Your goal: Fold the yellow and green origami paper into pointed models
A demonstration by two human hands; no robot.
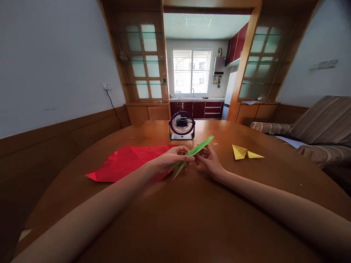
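On table [192,219]: three papers, one green paper [196,151] held.

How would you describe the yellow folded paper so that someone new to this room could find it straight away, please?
Start at the round wooden table and find the small desk fan near its far edge. To the right of the fan, beyond the right hand, lies the yellow folded paper. It is small and pointed, unlike the large flat red sheet and the long green piece held in both hands.
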